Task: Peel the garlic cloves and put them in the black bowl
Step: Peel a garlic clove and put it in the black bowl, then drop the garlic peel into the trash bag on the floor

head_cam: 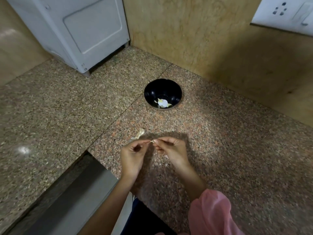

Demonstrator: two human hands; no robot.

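Note:
A small pale garlic clove (153, 141) is pinched between the fingertips of my left hand (133, 154) and my right hand (171, 152), above the granite counter near its front edge. The black bowl (153, 92) stands farther back, a hand's length beyond my fingers, with a few pale garlic pieces (163, 103) lying at its bottom. An unpeeled garlic piece (140, 133) with papery skin lies on the counter just left of and beyond my left hand. A scrap of peel (166, 156) lies under my right hand.
A white appliance (81, 29) stands at the back left of the speckled granite counter (237, 141). Beige walls close the corner behind the bowl, with a white socket plate (286, 12) at the upper right. A lower ledge (71, 192) drops away at front left.

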